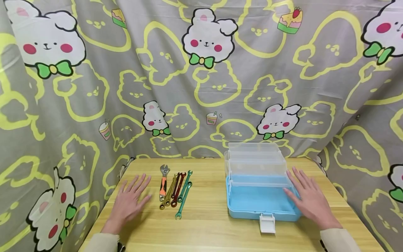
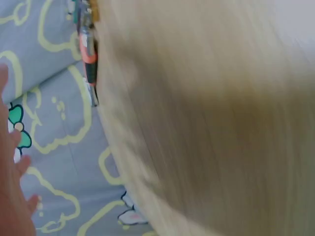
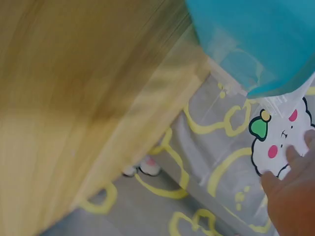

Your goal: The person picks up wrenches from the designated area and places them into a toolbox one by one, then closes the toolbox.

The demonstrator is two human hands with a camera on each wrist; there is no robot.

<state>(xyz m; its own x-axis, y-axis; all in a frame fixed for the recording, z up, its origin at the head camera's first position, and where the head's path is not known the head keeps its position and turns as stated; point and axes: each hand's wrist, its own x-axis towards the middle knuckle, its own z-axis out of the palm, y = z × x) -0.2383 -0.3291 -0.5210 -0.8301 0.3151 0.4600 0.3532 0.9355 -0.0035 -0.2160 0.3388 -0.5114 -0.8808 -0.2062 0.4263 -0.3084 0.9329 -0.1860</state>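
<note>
My left hand (image 1: 129,201) lies flat on the wooden table (image 1: 207,227), fingers spread, just left of a row of wrenches. An orange-handled adjustable wrench (image 1: 163,182) and several coloured combination wrenches (image 1: 178,191) lie side by side. My right hand (image 1: 310,198) lies flat too, its fingers touching the right side of an open blue toolbox (image 1: 259,201) with clear fold-out trays (image 1: 255,160). In the left wrist view the orange wrench (image 2: 88,56) shows at the table's edge, and my left hand (image 2: 12,196) is at the lower left. The right wrist view shows the toolbox (image 3: 256,39) from the side and my right hand (image 3: 293,196).
A grey curtain (image 1: 201,77) printed with bunnies hangs behind and around the table. The toolbox's white latch (image 1: 267,223) sticks out toward me. Bare wood (image 1: 204,196) lies between the wrenches and the toolbox.
</note>
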